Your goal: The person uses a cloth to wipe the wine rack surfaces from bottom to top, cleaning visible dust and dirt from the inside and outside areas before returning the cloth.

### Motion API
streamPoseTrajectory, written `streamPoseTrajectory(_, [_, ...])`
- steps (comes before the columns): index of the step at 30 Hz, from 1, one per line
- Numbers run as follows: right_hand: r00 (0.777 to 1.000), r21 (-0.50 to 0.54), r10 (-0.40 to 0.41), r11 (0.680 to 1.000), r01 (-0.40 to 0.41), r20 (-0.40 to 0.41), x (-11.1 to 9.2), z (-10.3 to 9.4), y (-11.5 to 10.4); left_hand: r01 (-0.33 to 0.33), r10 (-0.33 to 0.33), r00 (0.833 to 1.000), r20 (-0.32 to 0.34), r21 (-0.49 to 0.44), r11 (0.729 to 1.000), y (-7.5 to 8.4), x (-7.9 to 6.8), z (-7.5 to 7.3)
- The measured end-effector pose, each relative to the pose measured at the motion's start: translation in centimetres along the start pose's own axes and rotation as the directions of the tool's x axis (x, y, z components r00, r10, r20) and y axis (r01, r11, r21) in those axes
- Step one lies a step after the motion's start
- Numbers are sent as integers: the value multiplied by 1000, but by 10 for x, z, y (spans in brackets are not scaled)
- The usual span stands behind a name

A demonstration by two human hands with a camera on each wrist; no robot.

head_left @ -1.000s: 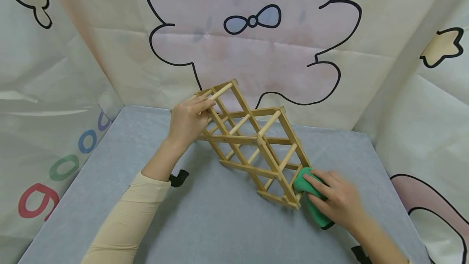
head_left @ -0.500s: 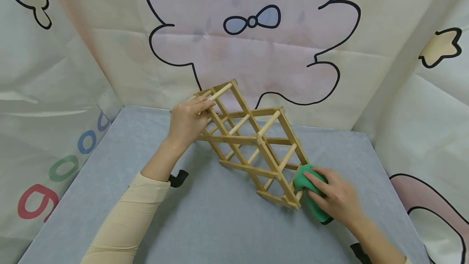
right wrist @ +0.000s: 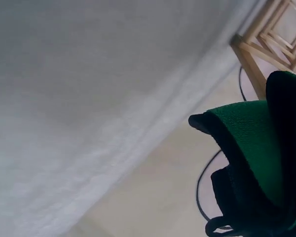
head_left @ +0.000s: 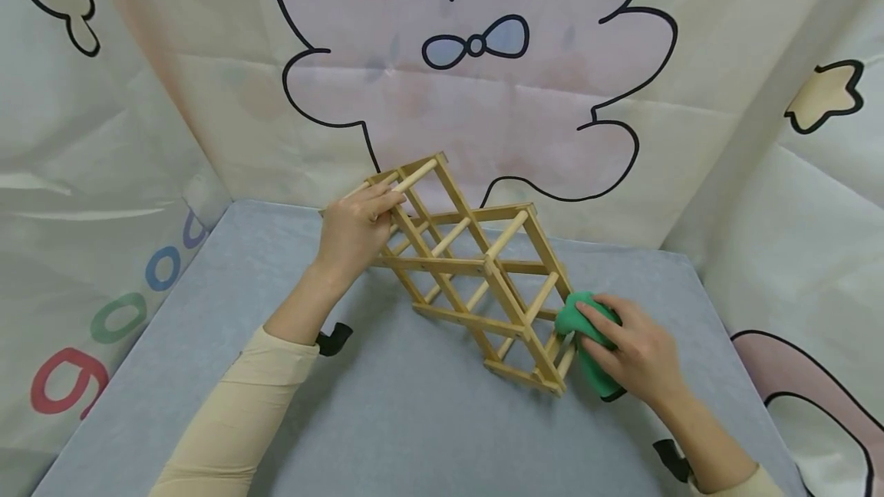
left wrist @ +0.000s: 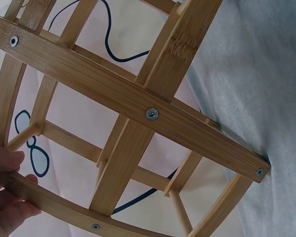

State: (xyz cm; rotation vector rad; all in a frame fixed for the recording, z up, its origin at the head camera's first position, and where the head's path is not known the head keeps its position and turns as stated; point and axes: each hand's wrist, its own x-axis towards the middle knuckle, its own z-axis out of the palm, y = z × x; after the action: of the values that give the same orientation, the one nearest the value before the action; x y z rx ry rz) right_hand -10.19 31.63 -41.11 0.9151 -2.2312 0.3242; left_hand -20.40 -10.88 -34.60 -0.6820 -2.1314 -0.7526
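A wooden lattice rack (head_left: 470,318) of slats and round dowels, much like a folding wine rack, stands tilted above the table, its lower right corner low near the surface. My left hand (head_left: 355,232) grips its upper left end; in the left wrist view the fingers (left wrist: 15,217) curl over a slat held together with metal rivets. At the rack's lower right side, my right hand (head_left: 638,355) holds a bunched green cloth (head_left: 576,317) against the wood. The right wrist view shows the cloth's dark edging (right wrist: 232,148) close up, while the right hand's fingers are hidden there.
A blue-grey cloth covers the table (head_left: 414,436). Printed fabric walls (head_left: 228,83) with cartoon drawings enclose its back and both sides. A black piece (head_left: 334,339) sits at the left wrist, and another black piece (head_left: 670,459) at the right.
My right hand has slid the green cloth upward along the rack's right side, showing more of the lower dowel. The left hand and the rack have stayed in place.
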Motion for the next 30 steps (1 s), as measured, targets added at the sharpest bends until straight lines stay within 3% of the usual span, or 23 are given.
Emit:
streamPoseTrajectory(17, [1000, -5, -15, 1000, 15, -24, 51, 2, 9, -5, 5, 1000, -9, 11, 1000, -2, -1, 1])
streamPoseTrajectory(23, [999, -16, -19, 1000, 18, -33, 57, 2, 5, -8, 8, 1000, -6, 7, 1000, -2, -3, 1])
streamPoseTrajectory(30, [995, 40, -84, 996, 86, -47, 58, 2, -9, -9, 10, 1000, -25, 5, 1000, -2, -2, 2])
